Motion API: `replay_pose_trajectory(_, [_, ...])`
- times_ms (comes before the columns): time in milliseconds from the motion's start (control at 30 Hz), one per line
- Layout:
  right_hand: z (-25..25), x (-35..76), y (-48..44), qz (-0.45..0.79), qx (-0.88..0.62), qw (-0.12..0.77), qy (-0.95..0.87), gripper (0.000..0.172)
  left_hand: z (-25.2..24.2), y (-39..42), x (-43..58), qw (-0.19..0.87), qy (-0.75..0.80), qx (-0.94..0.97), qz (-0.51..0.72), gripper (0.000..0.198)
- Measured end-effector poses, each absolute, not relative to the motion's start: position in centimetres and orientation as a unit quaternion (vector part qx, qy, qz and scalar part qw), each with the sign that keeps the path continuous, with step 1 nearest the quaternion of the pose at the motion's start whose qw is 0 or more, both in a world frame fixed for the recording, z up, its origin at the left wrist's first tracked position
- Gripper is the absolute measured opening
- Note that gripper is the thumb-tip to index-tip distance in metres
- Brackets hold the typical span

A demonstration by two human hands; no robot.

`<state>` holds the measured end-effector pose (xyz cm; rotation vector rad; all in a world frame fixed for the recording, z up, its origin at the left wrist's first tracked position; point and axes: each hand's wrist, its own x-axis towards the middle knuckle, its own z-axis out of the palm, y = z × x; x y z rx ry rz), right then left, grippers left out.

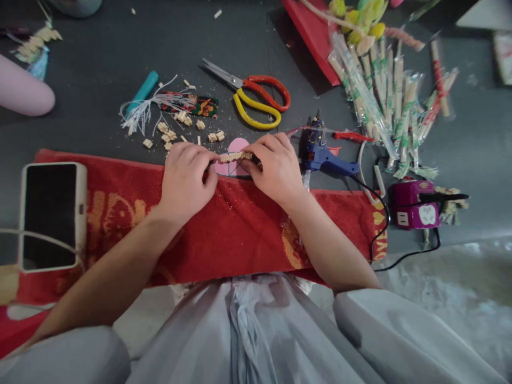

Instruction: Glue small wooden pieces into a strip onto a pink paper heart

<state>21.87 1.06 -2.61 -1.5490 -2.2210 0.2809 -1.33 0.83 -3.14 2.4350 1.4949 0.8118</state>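
Between my two hands runs a short beige braided strip [237, 157], straw-like in texture. My left hand [189, 178] pinches its left end with thumb and fingertips. At the other end, the fingers of my right hand [276, 168] close on the strip. Directly under it lies a pink rounded piece [239, 144] with dark lines on it, at the far edge of a red towel [240, 229]. Small cut beige bits [170, 133] are scattered just beyond my left hand. My fingers partly cover both ends of the strip.
Red-and-yellow-handled scissors [256, 101] lie beyond my hands. A blue glue gun [326, 154] rests right of them, its cord running to a purple power block [416, 204]. Wrapped sticks [388, 96] fill the back right. A phone [52, 216] sits on the towel's left.
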Motion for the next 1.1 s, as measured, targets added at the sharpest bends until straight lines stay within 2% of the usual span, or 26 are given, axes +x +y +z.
replay_pose_trajectory(133, [-2.9, 22.1, 1.1, 0.105, -0.555, 0.224, -0.794, 0.023, -2.8, 0.6, -0.9, 0.066, 0.506, 0.821, 0.256, 0.02])
replay_pose_trajectory(300, [-3.1, 22.2, 1.3, 0.096, -0.567, 0.233, -0.784, 0.023, -2.2, 0.1, -0.6, 0.064, 0.502, 0.831, 0.229, 0.027])
replay_pose_trajectory(533, [-3.1, 21.9, 1.3, 0.096, -0.58, 0.225, -0.777, 0.022, -1.2, 1.0, 0.1, 0.102, 0.539, 0.813, 0.193, 0.015])
replay_pose_trajectory(633, [-3.1, 21.9, 1.3, 0.105, -0.578, 0.23, -0.776, 0.023, -1.0, 1.7, 0.7, 0.09, 0.549, 0.806, 0.204, 0.009])
replay_pose_trajectory(833, [-3.0, 21.8, 1.3, 0.095, -0.587, 0.21, -0.776, 0.024, -1.6, 2.9, 1.8, 0.026, 0.513, 0.827, 0.229, 0.011])
replay_pose_trajectory(1100, [-2.9, 21.6, 1.3, 0.07, -0.589, 0.196, -0.781, 0.024, -2.8, 3.3, 1.2, 0.032, 0.507, 0.826, 0.243, 0.01])
